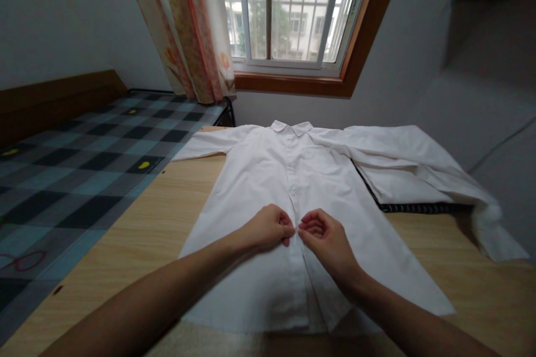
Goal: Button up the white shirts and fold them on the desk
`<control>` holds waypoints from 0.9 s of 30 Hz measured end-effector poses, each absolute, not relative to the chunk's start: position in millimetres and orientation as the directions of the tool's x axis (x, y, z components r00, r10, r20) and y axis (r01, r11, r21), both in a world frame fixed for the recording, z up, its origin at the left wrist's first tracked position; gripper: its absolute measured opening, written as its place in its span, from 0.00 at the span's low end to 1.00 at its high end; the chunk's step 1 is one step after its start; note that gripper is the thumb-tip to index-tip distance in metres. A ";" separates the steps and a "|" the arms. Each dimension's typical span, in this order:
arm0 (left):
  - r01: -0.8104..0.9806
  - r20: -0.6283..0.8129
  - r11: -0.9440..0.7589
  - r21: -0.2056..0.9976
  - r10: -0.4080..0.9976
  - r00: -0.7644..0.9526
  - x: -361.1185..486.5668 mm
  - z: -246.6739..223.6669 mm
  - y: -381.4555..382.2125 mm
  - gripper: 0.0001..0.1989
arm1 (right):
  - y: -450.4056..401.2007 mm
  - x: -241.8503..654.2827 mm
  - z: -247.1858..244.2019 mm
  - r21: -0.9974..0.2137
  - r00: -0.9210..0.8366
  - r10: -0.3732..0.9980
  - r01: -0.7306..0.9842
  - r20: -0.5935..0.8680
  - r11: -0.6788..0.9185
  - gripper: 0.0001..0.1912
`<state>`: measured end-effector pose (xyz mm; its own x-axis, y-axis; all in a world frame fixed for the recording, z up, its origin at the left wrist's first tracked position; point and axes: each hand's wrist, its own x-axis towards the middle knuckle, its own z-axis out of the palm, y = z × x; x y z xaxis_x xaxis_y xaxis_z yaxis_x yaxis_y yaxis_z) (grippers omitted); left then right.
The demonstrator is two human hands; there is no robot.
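A white button-up shirt (pixel 251 189) lies spread face up on a wooden table, its collar at the far end. The front is closed from the collar down to about mid-length; below that the two edges part toward the hem. At this opening my left hand (pixel 274 227) pinches one edge of the front with closed fingers. My right hand (pixel 324 234) is just to its right, fingers curled and pinched on the other edge. Any button between the fingertips is too small to make out.
The wooden table (pixel 138 234) meets a bed with a checked cover (pixel 62 178) on the left. Folded white cloth (pixel 393 178) lies on a black striped item (pixel 419 208) at right, with a shirt sleeve across it. A curtain (pixel 188 28) and window (pixel 293 11) are behind.
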<state>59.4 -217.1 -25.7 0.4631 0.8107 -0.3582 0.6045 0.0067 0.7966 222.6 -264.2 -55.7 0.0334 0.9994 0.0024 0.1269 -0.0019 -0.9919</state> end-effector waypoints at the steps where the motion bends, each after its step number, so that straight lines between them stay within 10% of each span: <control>1: 0.605 -0.362 0.013 0.796 0.811 0.460 59.4 -25.1 -217.3 0.09 | -263.7 223.1 -55.4 -0.994 0.029 1.000 0.107 -0.008 -0.011 0.09; 8: 0.564 -0.370 0.051 0.824 0.803 0.468 60.1 -24.7 -217.7 0.08 | -254.8 228.3 -58.8 -0.980 -0.029 0.982 -0.054 -0.189 -0.191 0.10; 27: 0.577 -0.383 0.088 0.812 0.827 0.412 64.1 -30.3 -227.0 0.09 | -268.2 212.2 -56.0 -0.913 0.031 0.992 0.396 0.126 0.103 0.07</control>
<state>64.1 -227.0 -30.3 0.4123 0.8268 -0.3827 0.5772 0.0879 0.8118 212.2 -268.2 -56.0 0.0312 0.9916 0.1256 0.3955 0.1032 -0.9126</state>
